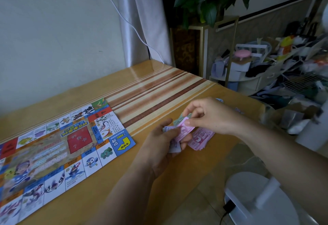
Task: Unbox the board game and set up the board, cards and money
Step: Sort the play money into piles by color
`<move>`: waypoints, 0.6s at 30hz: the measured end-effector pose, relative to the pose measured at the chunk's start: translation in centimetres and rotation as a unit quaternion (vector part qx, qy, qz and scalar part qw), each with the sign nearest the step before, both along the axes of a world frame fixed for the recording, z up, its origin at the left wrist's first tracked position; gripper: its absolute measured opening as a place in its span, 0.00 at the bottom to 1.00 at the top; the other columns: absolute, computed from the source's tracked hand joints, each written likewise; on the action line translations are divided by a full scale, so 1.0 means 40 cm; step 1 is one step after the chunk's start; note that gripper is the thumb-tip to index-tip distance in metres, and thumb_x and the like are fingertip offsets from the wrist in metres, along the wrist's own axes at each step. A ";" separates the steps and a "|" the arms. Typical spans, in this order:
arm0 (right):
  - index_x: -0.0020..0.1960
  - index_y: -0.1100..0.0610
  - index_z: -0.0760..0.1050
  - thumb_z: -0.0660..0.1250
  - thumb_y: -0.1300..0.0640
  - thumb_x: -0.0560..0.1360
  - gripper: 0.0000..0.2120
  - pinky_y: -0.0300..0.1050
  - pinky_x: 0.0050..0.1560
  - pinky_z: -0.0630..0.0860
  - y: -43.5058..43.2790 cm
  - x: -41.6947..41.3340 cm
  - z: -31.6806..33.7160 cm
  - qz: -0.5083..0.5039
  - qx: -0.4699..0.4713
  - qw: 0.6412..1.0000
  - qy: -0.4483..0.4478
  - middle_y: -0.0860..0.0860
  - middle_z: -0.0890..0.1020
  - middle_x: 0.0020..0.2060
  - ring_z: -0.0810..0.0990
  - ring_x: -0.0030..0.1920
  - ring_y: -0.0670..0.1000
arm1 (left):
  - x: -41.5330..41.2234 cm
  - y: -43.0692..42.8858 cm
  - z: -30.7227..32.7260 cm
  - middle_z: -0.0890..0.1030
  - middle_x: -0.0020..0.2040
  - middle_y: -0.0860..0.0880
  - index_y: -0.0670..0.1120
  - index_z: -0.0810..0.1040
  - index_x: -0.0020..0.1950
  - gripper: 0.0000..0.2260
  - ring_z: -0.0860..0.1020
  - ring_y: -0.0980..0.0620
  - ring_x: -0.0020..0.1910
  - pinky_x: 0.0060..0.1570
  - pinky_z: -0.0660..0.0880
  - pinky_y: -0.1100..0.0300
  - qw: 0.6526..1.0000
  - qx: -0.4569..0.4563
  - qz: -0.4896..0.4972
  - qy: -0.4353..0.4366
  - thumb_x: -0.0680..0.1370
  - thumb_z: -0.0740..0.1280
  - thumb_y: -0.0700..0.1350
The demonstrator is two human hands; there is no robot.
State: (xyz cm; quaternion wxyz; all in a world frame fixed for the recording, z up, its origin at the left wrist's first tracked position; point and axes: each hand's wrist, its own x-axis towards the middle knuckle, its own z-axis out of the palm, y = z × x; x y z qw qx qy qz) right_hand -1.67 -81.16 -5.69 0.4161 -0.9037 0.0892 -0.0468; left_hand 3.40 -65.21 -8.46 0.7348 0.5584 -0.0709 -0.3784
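The colourful paper game board (53,153) lies unfolded flat on the left half of the wooden table (159,86). To its right, my left hand (163,144) grips a small stack of play money, pink and pale purple notes. My right hand (209,116) pinches the top pink note (184,127) of that stack between thumb and fingers; a green note shows just behind it. A separate pile of pink notes (200,139) rests on the table under my right wrist. No cards or game box are visible.
The table's right edge runs diagonally just past my hands. Beyond it stand a white fan base (257,198) on the floor, a cluttered rack (284,68) and a potted plant on a gold stand (204,20). A white cable hangs down the wall.
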 end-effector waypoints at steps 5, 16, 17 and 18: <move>0.46 0.49 0.77 0.70 0.56 0.74 0.04 0.44 0.46 0.77 -0.028 -0.029 -0.025 -0.017 -0.062 0.996 0.060 0.47 0.83 0.37 0.82 0.41 0.46 | 0.026 0.021 -0.004 0.83 0.42 0.37 0.45 0.64 0.71 0.19 0.82 0.43 0.38 0.31 0.81 0.52 0.987 -0.068 0.061 0.132 0.81 0.52 0.34; 0.47 0.51 0.80 0.67 0.43 0.73 0.12 0.39 0.44 0.75 0.015 -0.021 -0.043 -0.055 -0.067 0.994 -0.069 0.42 0.80 0.39 0.78 0.42 0.40 | 0.024 0.031 -0.022 0.82 0.49 0.41 0.49 0.64 0.73 0.29 0.82 0.50 0.38 0.37 0.79 0.57 0.998 0.041 -0.019 -0.038 0.75 0.65 0.32; 0.45 0.51 0.80 0.68 0.42 0.72 0.13 0.38 0.44 0.75 0.024 -0.019 -0.039 -0.037 -0.035 0.997 -0.053 0.44 0.81 0.38 0.78 0.41 0.40 | 0.021 0.025 -0.022 0.81 0.51 0.42 0.50 0.65 0.73 0.29 0.82 0.50 0.40 0.40 0.79 0.56 0.995 0.060 -0.030 -0.068 0.74 0.67 0.33; 0.42 0.51 0.80 0.70 0.43 0.71 0.12 0.39 0.42 0.74 0.031 -0.018 -0.036 -0.025 -0.021 0.999 -0.042 0.46 0.82 0.36 0.79 0.38 0.41 | 0.017 0.020 -0.022 0.80 0.52 0.42 0.51 0.65 0.73 0.29 0.82 0.51 0.41 0.42 0.78 0.55 0.993 0.070 -0.038 -0.088 0.74 0.68 0.34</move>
